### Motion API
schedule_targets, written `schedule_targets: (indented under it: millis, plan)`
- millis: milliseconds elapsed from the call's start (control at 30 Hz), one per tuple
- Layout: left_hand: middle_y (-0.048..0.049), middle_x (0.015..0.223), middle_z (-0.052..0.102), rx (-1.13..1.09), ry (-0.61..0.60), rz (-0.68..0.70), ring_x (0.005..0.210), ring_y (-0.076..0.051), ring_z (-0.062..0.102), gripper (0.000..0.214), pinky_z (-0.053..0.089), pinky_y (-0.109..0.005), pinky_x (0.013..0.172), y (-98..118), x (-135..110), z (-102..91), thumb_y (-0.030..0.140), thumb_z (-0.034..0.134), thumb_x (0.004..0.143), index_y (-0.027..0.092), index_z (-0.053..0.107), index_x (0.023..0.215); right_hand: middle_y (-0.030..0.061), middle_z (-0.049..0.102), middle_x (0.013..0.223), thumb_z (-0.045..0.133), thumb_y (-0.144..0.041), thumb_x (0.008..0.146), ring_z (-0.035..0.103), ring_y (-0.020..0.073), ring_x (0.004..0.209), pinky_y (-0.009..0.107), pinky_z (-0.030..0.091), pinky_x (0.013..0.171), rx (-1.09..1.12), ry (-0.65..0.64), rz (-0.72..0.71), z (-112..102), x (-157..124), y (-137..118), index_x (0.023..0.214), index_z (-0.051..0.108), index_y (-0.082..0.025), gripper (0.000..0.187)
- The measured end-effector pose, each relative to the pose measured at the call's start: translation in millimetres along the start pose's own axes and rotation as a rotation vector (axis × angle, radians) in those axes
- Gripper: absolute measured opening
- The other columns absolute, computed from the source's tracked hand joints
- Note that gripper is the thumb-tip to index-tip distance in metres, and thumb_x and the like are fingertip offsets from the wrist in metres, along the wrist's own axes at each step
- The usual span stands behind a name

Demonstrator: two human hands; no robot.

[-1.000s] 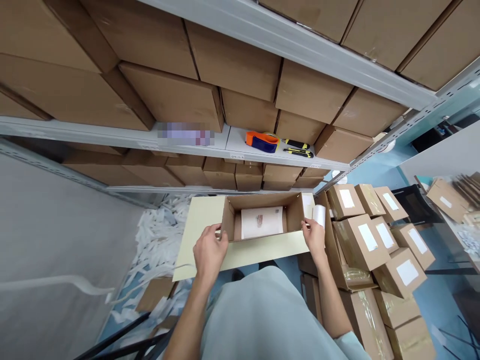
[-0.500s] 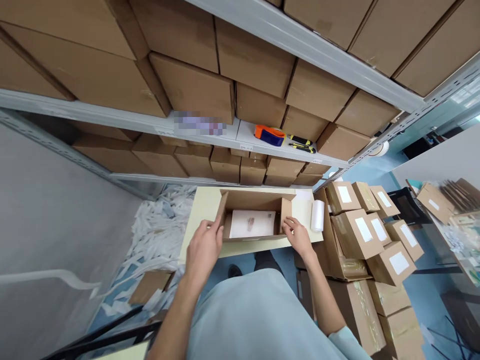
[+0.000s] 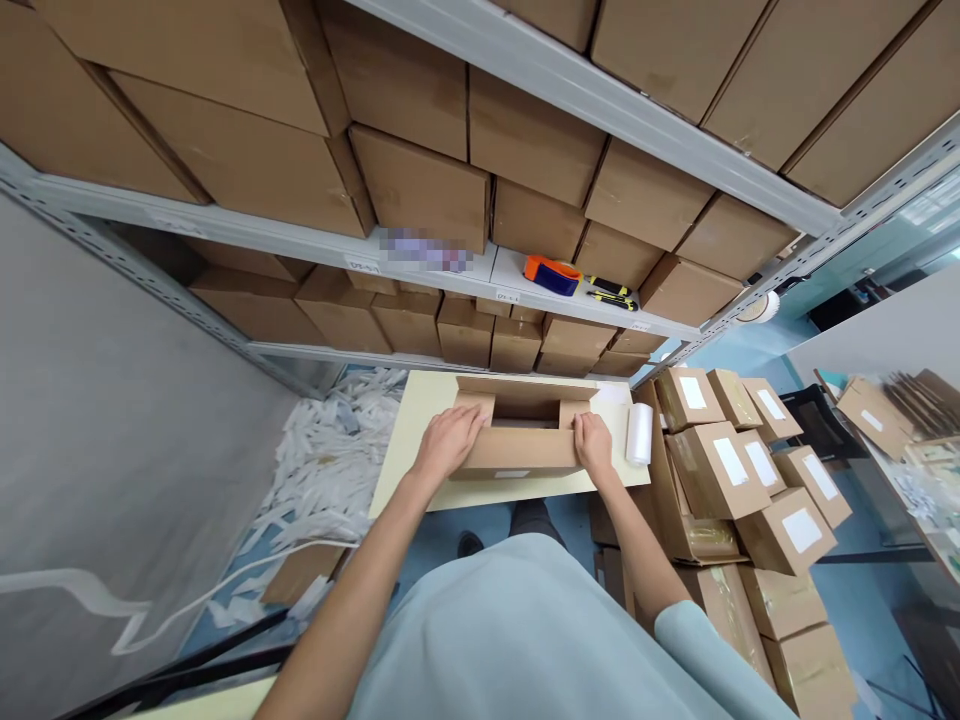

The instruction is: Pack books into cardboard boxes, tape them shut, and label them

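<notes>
A cardboard box [image 3: 517,450] stands on the pale yellow table in front of me. Its two end flaps are folded inward, and the near long flap leans in over the opening. The far long flap [image 3: 525,397] still stands up. My left hand [image 3: 450,442] grips the box's left near corner, its fingers lying over the left end flap. At the opposite near corner, my right hand [image 3: 594,442] has its fingers curled round the flap edge. Most of the box's inside is hidden by the flaps.
A white roll [image 3: 639,434] lies at the table's right end. Labelled cartons [image 3: 729,460] are piled to the right. Box-filled shelves hold an orange-and-blue tape dispenser [image 3: 553,275] and yellow-black cutters [image 3: 611,292]. White paper scraps [image 3: 330,450] heap up on the left floor.
Both end flaps have folded inward and the near long flap has come up over the opening, covering the white sheet inside. My left hand has moved right and up onto the flaps.
</notes>
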State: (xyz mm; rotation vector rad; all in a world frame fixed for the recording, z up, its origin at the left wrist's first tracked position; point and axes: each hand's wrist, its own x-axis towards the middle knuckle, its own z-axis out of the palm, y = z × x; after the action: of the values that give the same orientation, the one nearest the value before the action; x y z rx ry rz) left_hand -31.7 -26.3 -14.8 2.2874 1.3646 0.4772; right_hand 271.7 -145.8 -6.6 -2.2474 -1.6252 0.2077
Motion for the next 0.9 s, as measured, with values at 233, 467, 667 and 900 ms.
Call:
schedule_targets:
  millis: [233, 467, 667, 900]
  plan:
    - [-0.04, 0.176, 0.033, -0.077, 0.296, 0.131, 0.172, -0.05, 0.018, 0.101, 0.02, -0.067, 0.136, -8.8, 11.1, 24.5, 0.065, 0.059, 0.106, -0.003, 0.029, 0.174, 0.0318, 0.045, 0.17, 0.042, -0.06, 0.114, 0.043, 0.0384, 0.161, 0.061, 0.042, 0.13, 0.153, 0.293, 0.021, 39.9, 1.5, 18.0, 0.168, 0.035, -0.006, 0.077]
    - [-0.0242, 0.149, 0.066, 0.002, 0.258, 0.192, 0.152, -0.043, 0.051, 0.055, 0.021, -0.065, 0.136, -15.5, 17.0, 11.1, 0.054, 0.067, 0.105, 0.017, 0.071, 0.146, 0.0305, 0.051, 0.165, 0.042, -0.062, 0.112, 0.051, 0.0361, 0.154, 0.057, 0.046, 0.127, 0.226, 0.29, 0.032, 38.6, 0.8, 21.0, 0.168, 0.035, -0.008, 0.077]
    - [-0.0133, 0.111, 0.077, -0.075, 0.17, 0.168, 0.115, -0.032, 0.066, 0.031, 0.039, -0.053, 0.125, -27.0, -3.3, 17.5, 0.043, 0.056, 0.11, 0.024, 0.08, 0.104, 0.023, 0.065, 0.144, 0.047, -0.046, 0.113, 0.059, 0.0321, 0.14, 0.051, 0.048, 0.121, 0.238, 0.194, 0.01, 33.7, -8.5, 18.0, 0.109, 0.066, -0.021, 0.033]
    - [-0.0243, 0.144, 0.067, -0.34, 0.259, -0.154, 0.144, -0.038, 0.058, 0.049, 0.043, -0.054, 0.127, -24.9, 10.4, 36.8, 0.048, 0.061, 0.103, 0.014, 0.072, 0.137, 0.0143, 0.067, 0.141, 0.046, -0.052, 0.11, 0.058, 0.0291, 0.143, 0.038, 0.054, 0.103, 0.348, -0.005, 0.22, 30.9, 12.2, 12.9, 0.105, 0.055, -0.028, 0.027]
